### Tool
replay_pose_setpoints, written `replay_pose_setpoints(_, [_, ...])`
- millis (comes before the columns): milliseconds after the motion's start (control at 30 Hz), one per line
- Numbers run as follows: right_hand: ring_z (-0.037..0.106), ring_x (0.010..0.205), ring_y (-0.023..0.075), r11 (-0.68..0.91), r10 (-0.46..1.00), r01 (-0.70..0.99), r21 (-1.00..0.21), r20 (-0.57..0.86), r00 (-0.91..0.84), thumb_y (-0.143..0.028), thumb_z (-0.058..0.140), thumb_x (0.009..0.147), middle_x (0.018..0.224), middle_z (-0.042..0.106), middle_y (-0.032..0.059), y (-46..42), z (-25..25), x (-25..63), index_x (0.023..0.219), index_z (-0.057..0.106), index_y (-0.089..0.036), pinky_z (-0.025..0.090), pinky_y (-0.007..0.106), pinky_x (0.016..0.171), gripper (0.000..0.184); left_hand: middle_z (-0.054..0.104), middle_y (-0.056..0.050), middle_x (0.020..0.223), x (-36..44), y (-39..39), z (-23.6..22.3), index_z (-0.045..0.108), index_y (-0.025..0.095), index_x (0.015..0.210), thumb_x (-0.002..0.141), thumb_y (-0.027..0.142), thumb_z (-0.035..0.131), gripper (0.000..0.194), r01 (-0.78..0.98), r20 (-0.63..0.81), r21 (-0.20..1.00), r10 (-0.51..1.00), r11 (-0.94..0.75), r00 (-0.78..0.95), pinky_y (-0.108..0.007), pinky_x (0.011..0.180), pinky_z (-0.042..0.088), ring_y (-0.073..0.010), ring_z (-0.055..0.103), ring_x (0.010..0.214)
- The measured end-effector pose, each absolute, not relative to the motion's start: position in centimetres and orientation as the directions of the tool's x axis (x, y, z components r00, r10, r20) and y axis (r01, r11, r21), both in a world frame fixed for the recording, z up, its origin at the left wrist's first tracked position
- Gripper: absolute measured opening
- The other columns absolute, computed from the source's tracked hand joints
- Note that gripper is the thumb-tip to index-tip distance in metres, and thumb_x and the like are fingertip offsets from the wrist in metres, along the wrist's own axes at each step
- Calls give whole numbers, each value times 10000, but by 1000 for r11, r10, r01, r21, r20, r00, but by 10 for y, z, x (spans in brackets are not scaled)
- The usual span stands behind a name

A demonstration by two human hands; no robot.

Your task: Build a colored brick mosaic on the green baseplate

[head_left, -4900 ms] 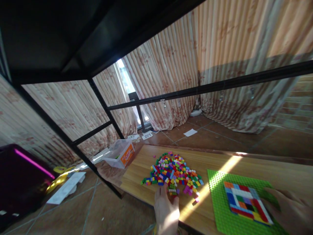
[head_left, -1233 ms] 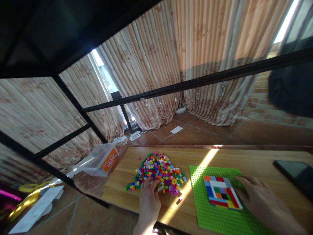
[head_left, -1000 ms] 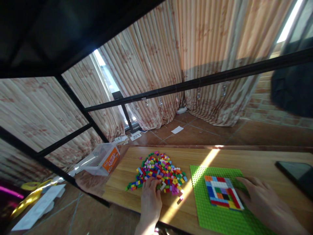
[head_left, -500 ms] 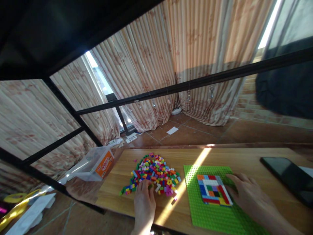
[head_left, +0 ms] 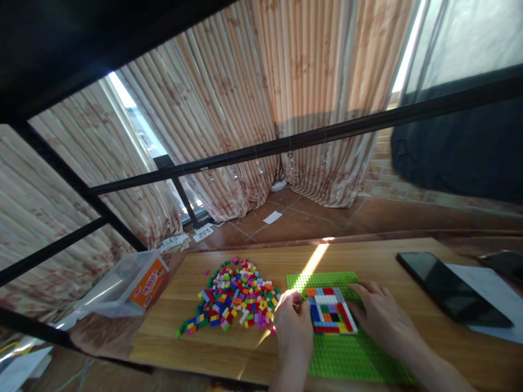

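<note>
My left hand [head_left: 293,332] is at the left edge of the green studded baseplate [head_left: 339,356]. Its thumb and fingertips pinch a small building brick, greenish and mostly hidden by the fingers. Just right of those fingertips, a flat square of multicoloured bricks [head_left: 332,310] sits on the baseplate, with white, red, blue, orange and yellow pieces. My right hand [head_left: 382,313] rests over the baseplate's right side, fingers apart and holding nothing, the fingertips close beside the square's right edge. A spread pile of loose bricks [head_left: 235,294] lies on the wooden table left of my left hand.
A black phone [head_left: 449,288] lies at the table's right, partly over a white paper [head_left: 500,316]. Off the table's left end stands a clear plastic box [head_left: 126,283] with an orange label. A dark metal bar [head_left: 261,149] crosses before the curtains [head_left: 220,103].
My left hand has moved right, from the loose brick pile to the baseplate, with the small brick in its fingers. My right hand stays beside the brick square. The view has shifted right.
</note>
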State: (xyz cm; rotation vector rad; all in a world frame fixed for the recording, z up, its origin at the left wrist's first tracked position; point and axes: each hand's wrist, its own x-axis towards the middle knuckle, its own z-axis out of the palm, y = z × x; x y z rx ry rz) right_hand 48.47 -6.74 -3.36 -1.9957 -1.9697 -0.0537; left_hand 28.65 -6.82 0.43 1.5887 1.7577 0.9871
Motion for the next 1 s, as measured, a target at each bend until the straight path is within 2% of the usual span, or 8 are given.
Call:
replay_pose_setpoints(267, [557, 993, 294, 20, 961, 972, -233, 272, 45, -294, 514, 801, 1102, 617, 155, -65, -39, 487, 1068, 661, -144, 447, 392, 842, 341, 651, -68, 813, 304, -62, 5, 622, 147, 875, 724, 278, 594, 202, 517, -26, 849, 986, 107, -162, -286, 692, 444, -175, 595, 729])
replay_pose_setpoints(467, [541, 1006, 292, 35, 963, 971, -236, 266, 30, -297, 520, 795, 1097, 609, 151, -64, -42, 489, 1059, 657, -150, 445, 375, 812, 331, 656, -56, 839, 306, -62, 0, 628, 153, 919, 656, 272, 659, 291, 475, -34, 873, 987, 106, -158, -282, 708, 447, -184, 597, 790])
replay_pose_setpoints(700, [545, 994, 289, 18, 968, 974, -224, 247, 39, -290, 511, 798, 1099, 606, 151, -64, -40, 487, 1043, 661, -157, 443, 376, 818, 317, 664, -49, 804, 294, -61, -3, 629, 131, 962, 711, 350, 618, 333, 363, -75, 927, 995, 96, -70, -252, 620, 457, -158, 603, 689])
replay_pose_setpoints(867, [547, 987, 285, 21, 969, 974, -224, 245, 35, -290, 497, 810, 1098, 610, 151, -65, -37, 486, 1063, 654, -152, 438, 381, 831, 328, 674, -48, 722, 285, -50, -6, 655, 149, 806, 831, 335, 443, 283, 444, -14, 896, 1000, 21, -21, -264, 636, 443, -163, 613, 680])
replay_pose_setpoints(1000, [544, 1005, 285, 21, 967, 974, -226, 253, 38, -293, 512, 806, 1109, 603, 155, -66, -36, 485, 1066, 652, -147, 439, 363, 819, 329, 684, -40, 708, 285, -45, -6, 659, 154, 802, 773, 299, 519, 203, 488, -58, 870, 998, 69, -38, -262, 648, 448, -167, 624, 686])
